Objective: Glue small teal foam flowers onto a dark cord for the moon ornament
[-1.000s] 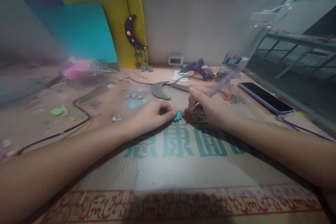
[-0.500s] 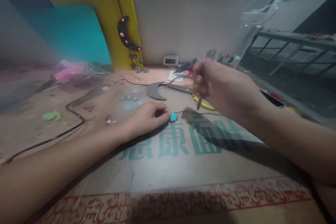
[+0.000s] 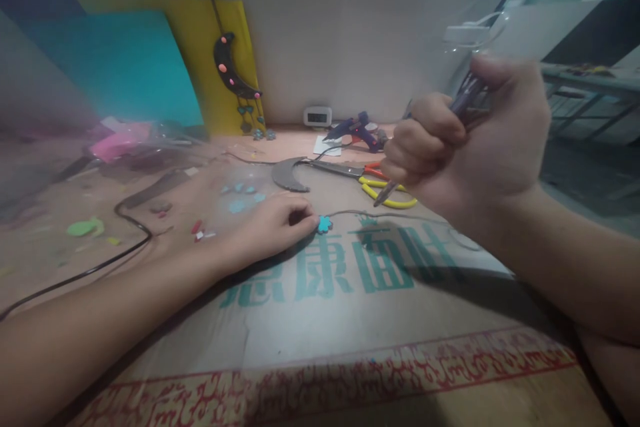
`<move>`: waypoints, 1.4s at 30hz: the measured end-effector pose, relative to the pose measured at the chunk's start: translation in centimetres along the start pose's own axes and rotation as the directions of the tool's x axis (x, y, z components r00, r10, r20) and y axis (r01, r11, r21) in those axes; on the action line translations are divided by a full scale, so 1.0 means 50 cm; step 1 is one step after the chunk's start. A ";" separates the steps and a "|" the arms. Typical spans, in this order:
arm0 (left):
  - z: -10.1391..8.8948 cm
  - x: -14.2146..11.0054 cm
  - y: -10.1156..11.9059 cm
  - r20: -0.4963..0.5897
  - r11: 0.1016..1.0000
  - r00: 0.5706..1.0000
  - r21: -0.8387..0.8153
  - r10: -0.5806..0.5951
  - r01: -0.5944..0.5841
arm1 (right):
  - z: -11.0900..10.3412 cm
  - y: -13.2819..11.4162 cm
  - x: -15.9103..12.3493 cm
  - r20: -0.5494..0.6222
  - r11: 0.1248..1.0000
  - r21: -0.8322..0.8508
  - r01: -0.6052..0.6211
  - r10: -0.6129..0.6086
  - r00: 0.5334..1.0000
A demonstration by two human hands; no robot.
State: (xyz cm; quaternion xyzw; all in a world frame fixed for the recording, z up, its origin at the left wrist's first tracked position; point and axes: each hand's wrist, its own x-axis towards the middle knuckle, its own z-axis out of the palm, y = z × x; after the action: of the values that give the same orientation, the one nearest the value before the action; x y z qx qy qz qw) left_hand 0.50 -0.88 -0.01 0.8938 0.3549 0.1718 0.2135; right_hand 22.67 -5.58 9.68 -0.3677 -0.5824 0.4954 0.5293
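Blue flower (image 3: 324, 224): flat on the surface (image 3: 310, 330), gripped at its left edge by the tips of the left fingers (image 3: 306, 227). Outline near-round, no clear long axis; a grey cord (image 3: 390, 215) trails from it rightward, passing below the right fingers (image 3: 425, 133). These are clenched round a pen-like tool (image 3: 469, 95), long axis slanting, tip down and leftward. Change noted: the right fingers have risen and drawn rightward, away from the flower. Assessment: tool work there appears paused; the left fingers alone steady it.
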 end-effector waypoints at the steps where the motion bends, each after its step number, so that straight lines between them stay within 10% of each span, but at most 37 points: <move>1: 0.000 0.000 0.001 0.000 1.000 1.000 0.005 -0.002 0.002 | 0.002 -0.001 0.001 0.008 1.000 0.025 -0.014 0.014 1.000; 23: 0.000 -0.001 -0.001 0.014 1.000 1.000 0.015 0.006 -0.006 | 0.021 0.013 0.002 0.091 0.996 -0.091 -0.019 0.027 0.995; 33: 0.000 -0.001 -0.004 0.013 1.000 1.000 0.013 0.010 -0.010 | 0.010 -0.011 -0.002 0.023 0.988 0.148 0.047 -0.051 0.998; 42: 0.002 0.004 -0.006 0.015 1.000 1.000 -0.010 -0.014 0.014 | 0.023 0.032 0.007 0.040 0.981 -0.076 0.176 -0.173 0.984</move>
State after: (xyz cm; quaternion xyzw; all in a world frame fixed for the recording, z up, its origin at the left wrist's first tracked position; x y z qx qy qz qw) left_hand 0.50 -0.55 -0.21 0.8915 0.3585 0.1655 0.2218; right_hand 21.32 -5.11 8.26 -0.3274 -0.6404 0.4297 0.5460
